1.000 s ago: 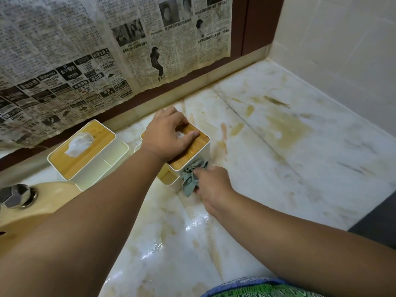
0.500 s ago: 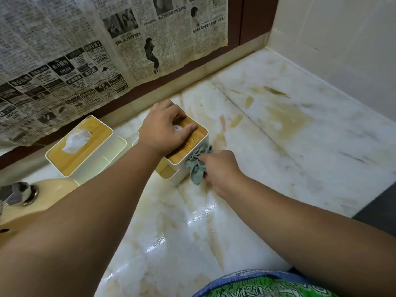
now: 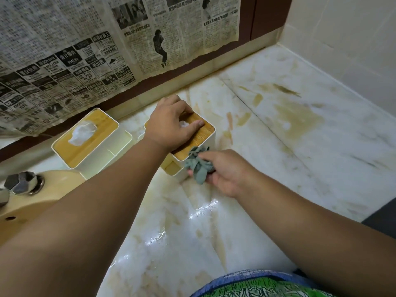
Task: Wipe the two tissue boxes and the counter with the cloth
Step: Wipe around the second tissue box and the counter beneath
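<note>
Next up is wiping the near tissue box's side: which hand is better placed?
Right. The right hand grips the cloth against the near tissue box at its front corner. The left hand presses down on that box and holds no cloth.

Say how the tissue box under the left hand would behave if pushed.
Probably light: the left hand presses the tissue box, seemingly steadying it. Likely to slide, since the counter nearby glistens wet. Squat shape, so tipping seems unlikely.

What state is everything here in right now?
Right tissue box: upright, lid on.
Left tissue box: upright, tissue poking out.
Left hand: resting on the right box's lid.
Green cloth: bunched against the right box's corner.
Right hand: gripping the cloth.
Counter: stained, wet in front.
</note>
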